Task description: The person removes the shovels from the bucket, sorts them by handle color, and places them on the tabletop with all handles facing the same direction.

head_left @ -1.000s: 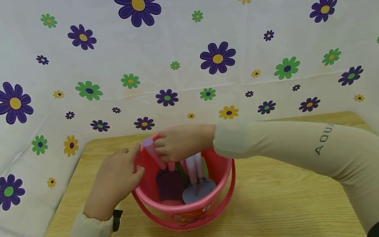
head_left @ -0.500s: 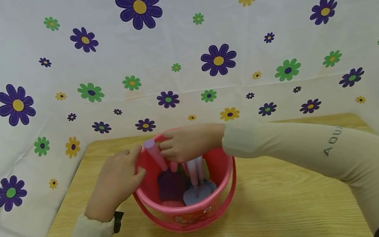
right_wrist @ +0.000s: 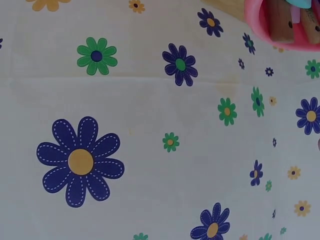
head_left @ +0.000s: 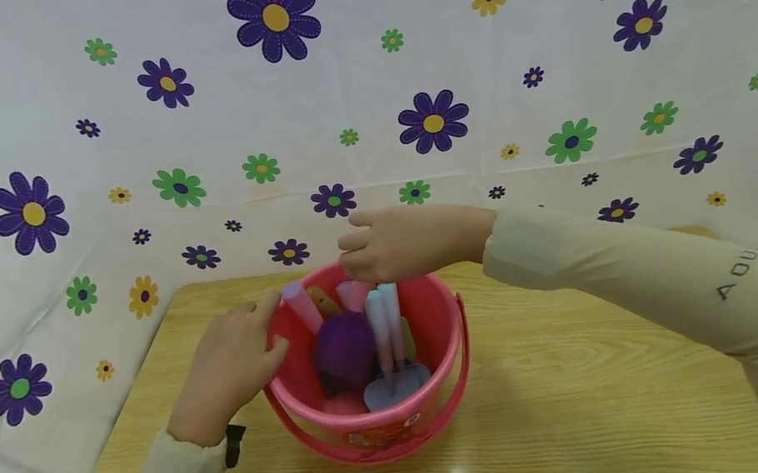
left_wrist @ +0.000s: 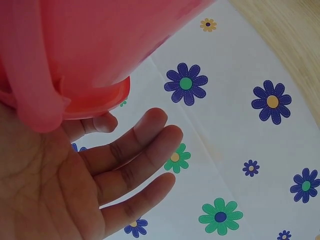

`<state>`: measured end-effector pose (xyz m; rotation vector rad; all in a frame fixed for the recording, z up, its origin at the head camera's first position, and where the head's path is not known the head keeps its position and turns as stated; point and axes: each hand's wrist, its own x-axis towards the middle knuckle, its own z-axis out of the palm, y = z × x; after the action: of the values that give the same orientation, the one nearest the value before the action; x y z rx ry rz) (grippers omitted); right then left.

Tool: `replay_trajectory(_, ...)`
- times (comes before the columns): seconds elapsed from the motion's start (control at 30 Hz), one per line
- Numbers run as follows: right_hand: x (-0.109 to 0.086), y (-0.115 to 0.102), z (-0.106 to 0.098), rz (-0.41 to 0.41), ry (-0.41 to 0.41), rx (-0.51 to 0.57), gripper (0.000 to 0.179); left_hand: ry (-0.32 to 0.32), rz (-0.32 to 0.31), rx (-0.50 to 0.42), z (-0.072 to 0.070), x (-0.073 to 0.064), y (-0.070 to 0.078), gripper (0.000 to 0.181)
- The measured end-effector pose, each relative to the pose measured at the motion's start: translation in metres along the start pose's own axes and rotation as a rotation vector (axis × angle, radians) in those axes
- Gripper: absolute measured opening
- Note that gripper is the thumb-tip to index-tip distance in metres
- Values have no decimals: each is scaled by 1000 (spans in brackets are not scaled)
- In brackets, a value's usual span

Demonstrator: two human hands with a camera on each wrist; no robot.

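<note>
A pink bucket stands on the table, holding several toy garden tools. My left hand holds its left rim between thumb and index finger; in the left wrist view the other fingers stay loosely bent outside the wall. Above the far rim, my right hand has curled fingers round the upper end of a purple-bladed toy shovel with a pink handle, largely hidden by the hand. The blade is still inside the bucket. Grey-blue trowels with pale handles stand at its right.
The wooden table extends on both sides of the bucket. A white flowered cloth rises behind and along the sides. A pink handle and a brown wooden piece lean on the far left rim. The bucket's bail hangs down in front.
My right hand has risen and moved to the right, and the purple-bladed shovel has come up a little with it. My left hand has stayed at the rim.
</note>
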<state>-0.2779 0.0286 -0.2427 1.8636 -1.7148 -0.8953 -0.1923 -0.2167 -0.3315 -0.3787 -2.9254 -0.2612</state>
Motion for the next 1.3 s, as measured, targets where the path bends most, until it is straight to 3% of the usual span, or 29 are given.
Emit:
replay_trajectory(0.27,-38,0,-3,143,46,37,28,-2,-12,-8,1,-1,1,45)
replay_trajectory(0.63,-99,-19,17,434,309,108,30,-4,-16,-21,0,-1,2,44)
replay_trajectory(0.8,-122,-30,26,581,357,122,30,-17,-28,-39,-1,-1,2,48)
replay_trajectory(1.13,-146,-61,50,781,477,143,35,-20,-27,-53,0,-2,2,47)
replay_trajectory(1.3,-151,-77,64,894,470,129,38,-21,-29,-63,0,-2,3,48)
